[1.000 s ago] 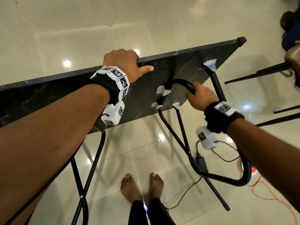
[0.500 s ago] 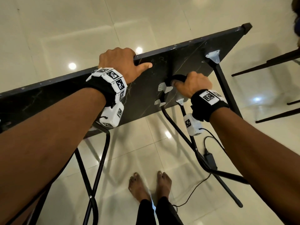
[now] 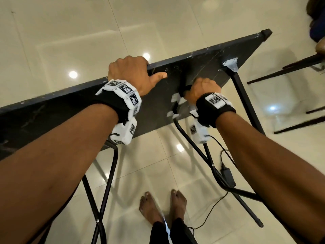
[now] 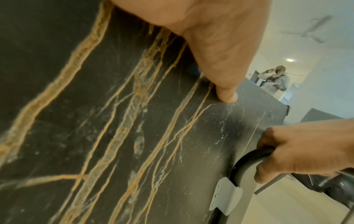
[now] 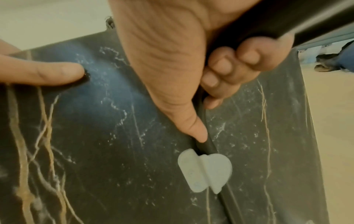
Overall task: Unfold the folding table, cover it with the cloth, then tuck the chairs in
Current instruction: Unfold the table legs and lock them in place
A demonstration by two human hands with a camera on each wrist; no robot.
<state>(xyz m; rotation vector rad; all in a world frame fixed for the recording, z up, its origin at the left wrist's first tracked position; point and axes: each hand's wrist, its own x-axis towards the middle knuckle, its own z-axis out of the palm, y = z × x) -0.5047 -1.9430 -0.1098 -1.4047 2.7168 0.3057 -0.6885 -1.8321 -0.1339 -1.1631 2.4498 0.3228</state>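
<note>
Standing on edge at the centre of the head view, the black marble-patterned folding table is the thing most likely to get away, and the risks run across it from left to right. At about nine o'clock the far pair of black tube legs hangs splayed toward the glossy cream tiled floor; if a foot skates on that polish, the whole panel could swing. The left hand is the only steadying hold: its grip is hooked over the top edge with the fingers curled out of sight behind it and the thumb laid flat on the underside, so a slackened hold would probably let the panel tip. At about two o'clock from it, the right hand has its grip wrapped tight around the curved black leg tube, just above the pale metal hinge bracket screwed to the underside. The fingers sit between tube and panel, and the thumb tip rests on the tube close to the bracket, so a sudden swing could pinch them. Lower right, near four o'clock, a black power adapter with its cable lies on the floor right by the legs; a leg set down on it could rock the table or snag the lead, and the bare feet stand just beside it all.
</note>
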